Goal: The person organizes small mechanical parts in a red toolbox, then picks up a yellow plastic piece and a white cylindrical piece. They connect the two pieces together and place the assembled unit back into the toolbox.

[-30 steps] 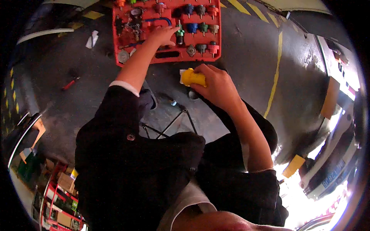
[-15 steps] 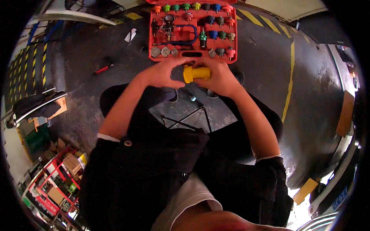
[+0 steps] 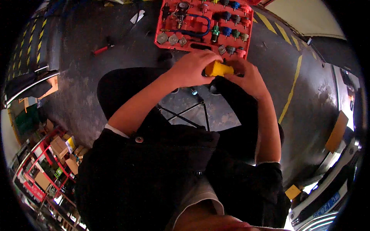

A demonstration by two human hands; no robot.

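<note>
A yellow cylindrical fitting (image 3: pixel 218 69), wider at its left end, lies between my two hands just in front of the red case. My left hand (image 3: pixel 195 68) has its thumb and fingers closed around the wider end. The narrower end is held by my right hand (image 3: pixel 248 79), with bent fingers and the thumb beneath. My fingers partly hide both ends. Beyond my hands, the open red case (image 3: pixel 189 42) holds several coloured adapters, including a green one (image 3: pixel 215 32). A round gauge (image 3: pixel 183 6), a blue hose (image 3: pixel 209 25) and round metal caps (image 3: pixel 173 39) also sit in its recesses.
A red-handled tool (image 3: pixel 101 50) and a white crumpled piece (image 3: pixel 137 17) lie on the dark floor to the left. A black folding frame (image 3: pixel 185 111) stands between my legs. Cardboard boxes (image 3: pixel 58 147) fill a red rack at lower left. A vehicle (image 3: pixel 327 196) is at lower right.
My left hand has gone from spread beside the yellow fitting to closed around its wider end. My view has shifted, with the case now higher and further right in it.
</note>
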